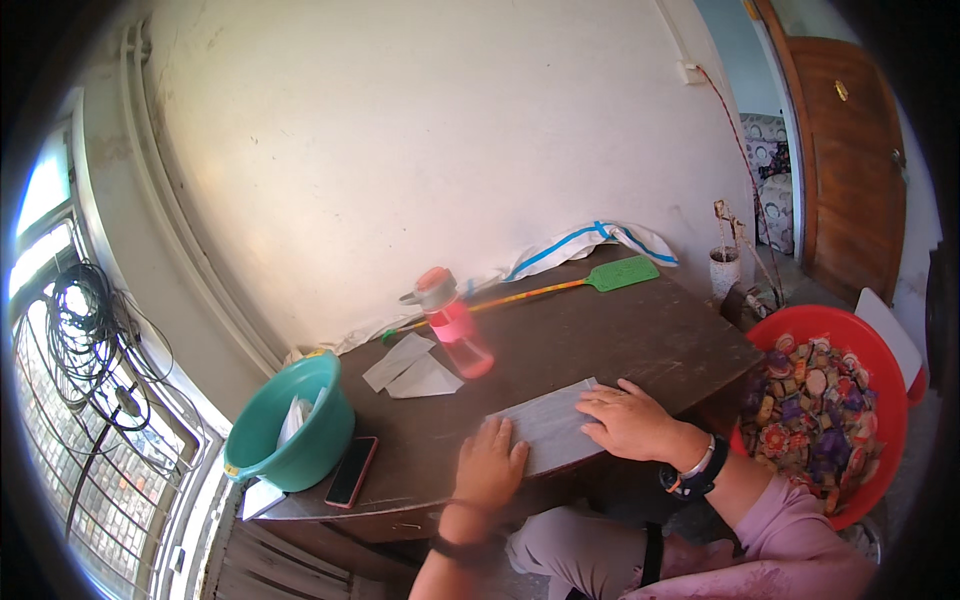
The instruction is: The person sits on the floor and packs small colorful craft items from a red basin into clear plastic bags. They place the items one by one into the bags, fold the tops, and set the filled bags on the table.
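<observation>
A flat sheet of whitish paper lies near the front edge of the dark wooden table. My left hand rests on the left end of the sheet, its fingers pointing away from me. Over the sheet's right end lies my right hand, fingers spread and pointing left. Neither hand grips anything. Beyond the sheet stands a pink water bottle with a grey and red lid. To its left are more white paper pieces, lying flat.
A teal basin holding white material stands at the table's left end, beside a phone. A green fly swatter and a blue-striped white cloth lie along the wall. Right of the table, a red tub holds many wrapped items.
</observation>
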Motion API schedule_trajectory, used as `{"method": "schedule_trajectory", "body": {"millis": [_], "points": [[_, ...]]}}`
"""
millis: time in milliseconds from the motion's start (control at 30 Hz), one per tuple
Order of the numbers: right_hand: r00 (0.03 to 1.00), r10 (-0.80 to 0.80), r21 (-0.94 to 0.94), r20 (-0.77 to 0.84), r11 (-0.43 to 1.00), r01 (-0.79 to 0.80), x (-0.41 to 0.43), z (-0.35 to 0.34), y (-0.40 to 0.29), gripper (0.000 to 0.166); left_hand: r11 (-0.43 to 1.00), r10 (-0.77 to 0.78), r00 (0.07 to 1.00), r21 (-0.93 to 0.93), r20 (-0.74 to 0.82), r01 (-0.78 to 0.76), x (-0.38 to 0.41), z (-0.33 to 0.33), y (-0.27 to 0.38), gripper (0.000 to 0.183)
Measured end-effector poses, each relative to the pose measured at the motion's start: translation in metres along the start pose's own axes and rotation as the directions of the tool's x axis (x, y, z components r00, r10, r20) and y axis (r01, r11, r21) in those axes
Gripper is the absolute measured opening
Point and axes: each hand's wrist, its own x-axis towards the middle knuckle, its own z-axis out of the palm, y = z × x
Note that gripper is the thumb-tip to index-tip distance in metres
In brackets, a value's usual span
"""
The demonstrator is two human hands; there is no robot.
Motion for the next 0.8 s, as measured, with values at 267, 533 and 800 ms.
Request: {"method": "schedule_trajectory", "body": {"millis": [267,533,800], "points": [[0.996,-0.084,0.063,0.003,0.994,0.084,-0.001,-0.01,0.007,0.041,0.894,-0.193,0.927,-0.331,0.321,0.301,0.012,-0.033,-0.102,0.066],[0.998,-0.055,0.047,-0.014,0.997,0.056,-0.003,-0.017,-0.001,0.04,0.8,-0.499,0.792,-0.166,0.351,0.577,0.051,-0.021,-0.203,0.096],[0.999,-0.025,0.036,0.034,0.999,0.023,0.0,-0.028,-0.009,0.043,0.743,-0.572,0.69,-0.077,0.443,0.665,0.075,0.004,-0.259,0.124]]}}
